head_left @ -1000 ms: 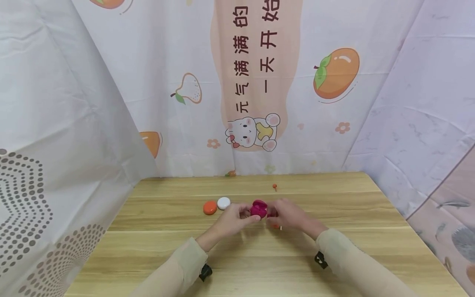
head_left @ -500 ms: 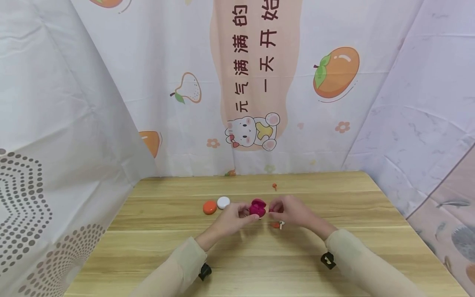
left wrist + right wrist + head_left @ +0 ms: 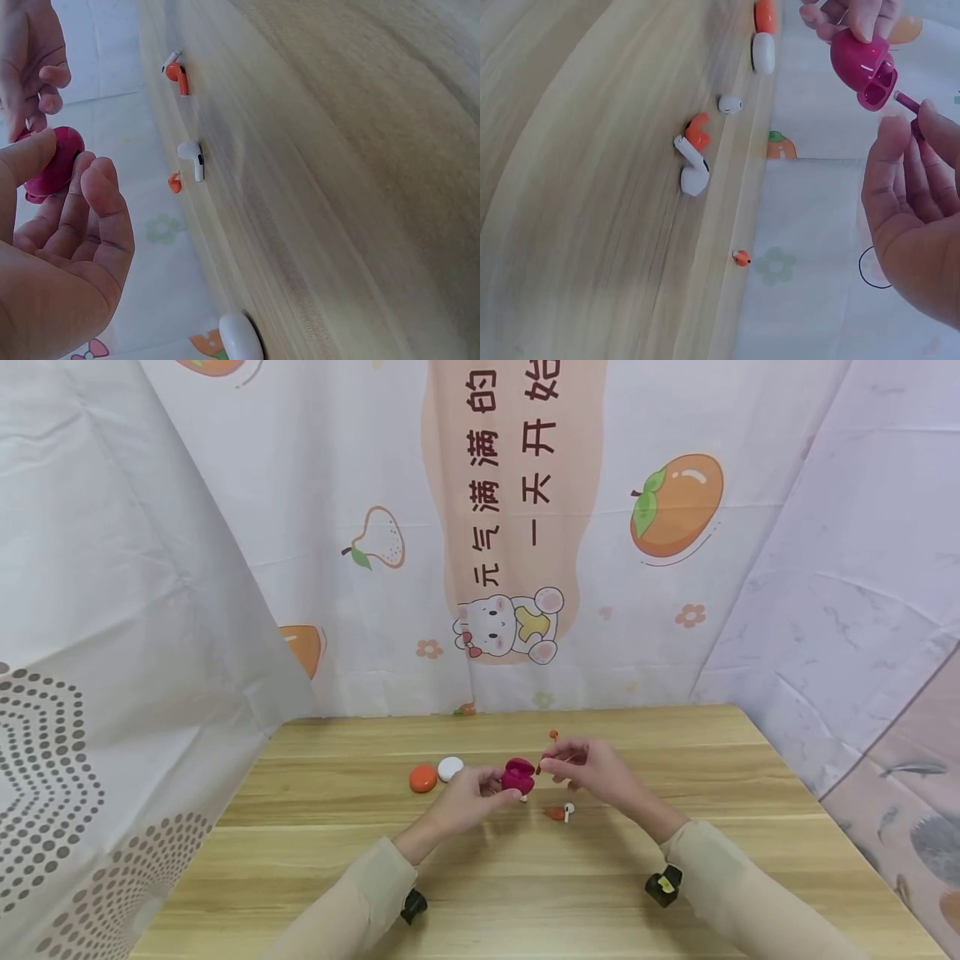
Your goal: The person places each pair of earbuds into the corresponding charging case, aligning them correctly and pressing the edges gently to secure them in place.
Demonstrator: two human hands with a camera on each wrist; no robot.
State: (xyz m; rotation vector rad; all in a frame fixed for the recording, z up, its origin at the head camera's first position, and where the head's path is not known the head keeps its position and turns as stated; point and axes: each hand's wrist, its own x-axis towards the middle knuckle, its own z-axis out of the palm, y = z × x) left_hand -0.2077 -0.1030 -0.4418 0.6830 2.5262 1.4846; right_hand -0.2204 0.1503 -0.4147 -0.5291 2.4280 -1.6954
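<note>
My left hand [image 3: 463, 803] holds a magenta earbud charging case [image 3: 517, 777] above the table, its lid raised. In the right wrist view, the case's hollow slots face the right hand. Thumb and fingers of my right hand [image 3: 592, 768] pinch a matching magenta earbud [image 3: 907, 103], its stem pointing at the case with a small gap between. Below lie a white earbud [image 3: 694, 177] and an orange earbud [image 3: 698, 133], close together. Another white earbud [image 3: 730, 103] rests under the case. Farther back is a second orange earbud [image 3: 554, 735].
An orange round case [image 3: 423, 778] and a white round case [image 3: 451, 768] sit side by side left of my hands. The wooden table [image 3: 480, 902] ends at a printed curtain [image 3: 375, 668] behind, with curtains on both sides as well.
My right hand has drawn away from the magenta case and risen a little, turning the pinched earbud so its stem shows. The left hand has stayed nearly in place with the case.
</note>
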